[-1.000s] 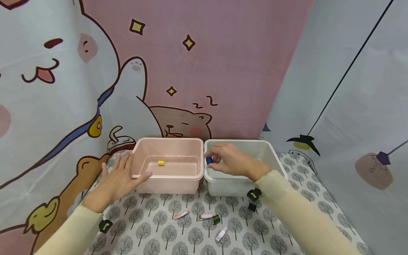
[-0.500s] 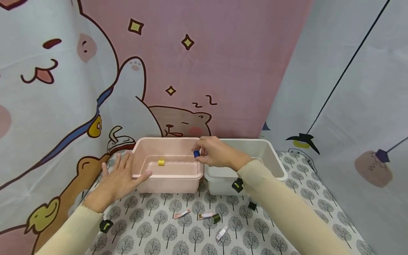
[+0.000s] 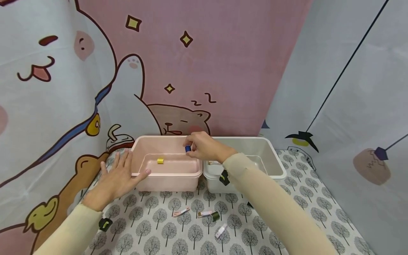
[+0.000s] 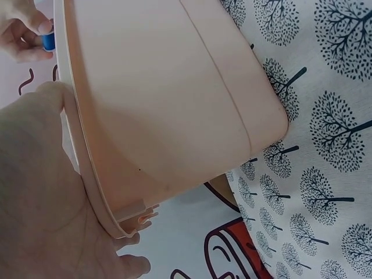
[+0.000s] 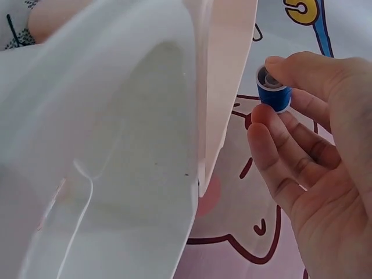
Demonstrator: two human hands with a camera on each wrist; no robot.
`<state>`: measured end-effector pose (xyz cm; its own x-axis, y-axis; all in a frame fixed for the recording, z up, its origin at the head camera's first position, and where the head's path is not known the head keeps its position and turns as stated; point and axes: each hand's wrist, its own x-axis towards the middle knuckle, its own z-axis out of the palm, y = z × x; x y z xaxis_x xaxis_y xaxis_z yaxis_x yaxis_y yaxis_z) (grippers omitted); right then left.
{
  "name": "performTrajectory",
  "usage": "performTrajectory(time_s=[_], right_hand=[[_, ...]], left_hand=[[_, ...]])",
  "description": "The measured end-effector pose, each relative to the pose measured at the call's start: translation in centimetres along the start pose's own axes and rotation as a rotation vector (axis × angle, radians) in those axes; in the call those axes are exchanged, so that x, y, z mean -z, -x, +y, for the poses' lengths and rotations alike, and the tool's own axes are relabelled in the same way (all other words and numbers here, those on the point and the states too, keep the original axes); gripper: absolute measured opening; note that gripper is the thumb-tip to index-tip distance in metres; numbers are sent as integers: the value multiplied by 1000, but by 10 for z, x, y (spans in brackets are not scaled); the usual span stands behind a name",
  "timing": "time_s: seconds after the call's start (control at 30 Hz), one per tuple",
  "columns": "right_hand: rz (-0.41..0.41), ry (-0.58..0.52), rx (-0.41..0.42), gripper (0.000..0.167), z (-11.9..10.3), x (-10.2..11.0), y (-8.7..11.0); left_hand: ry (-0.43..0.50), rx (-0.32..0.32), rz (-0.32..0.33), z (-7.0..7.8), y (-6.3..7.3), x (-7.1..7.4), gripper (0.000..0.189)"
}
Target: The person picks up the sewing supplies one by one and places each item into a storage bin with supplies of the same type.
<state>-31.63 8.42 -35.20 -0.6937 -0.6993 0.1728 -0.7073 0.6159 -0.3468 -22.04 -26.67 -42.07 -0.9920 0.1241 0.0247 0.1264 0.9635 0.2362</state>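
My right hand (image 3: 205, 146) pinches a small blue thread spool (image 3: 188, 149) over the right part of the pink bin (image 3: 165, 182). In the right wrist view, the spool (image 5: 274, 97) shows a white rim and hollow core between thumb and fingers. My left hand (image 3: 116, 179) lies on the pink bin's left front corner, its fingers spread and straight. The left wrist view shows that palm (image 4: 35, 186) against the bin's rim (image 4: 87, 157). A yellow spool (image 3: 160, 161) lies inside the pink bin.
A white bin (image 3: 267, 148) stands right of the pink one, a small pale object (image 3: 214, 163) inside it. On the tree-print cloth lie a pinkish strip (image 3: 181, 212), another pinkish piece (image 3: 205, 214), a dark green spool (image 3: 215, 216) and a small white piece (image 3: 221, 230).
My right hand has carried the blue spool leftward, from over the white bin to over the pink bin. The left hand has stayed at the corner.
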Motion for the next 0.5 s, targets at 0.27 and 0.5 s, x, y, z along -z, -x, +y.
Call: performTrajectory(time_s=[0.27, 0.5], right_hand=[[-18, 24, -37, 31, -3, -2, -21], [-26, 32, -48, 32, -2, -3, -36]], left_hand=[[2, 4, 2, -2, -1, 0, 128], [18, 3, -4, -1, -1, 2, 128]])
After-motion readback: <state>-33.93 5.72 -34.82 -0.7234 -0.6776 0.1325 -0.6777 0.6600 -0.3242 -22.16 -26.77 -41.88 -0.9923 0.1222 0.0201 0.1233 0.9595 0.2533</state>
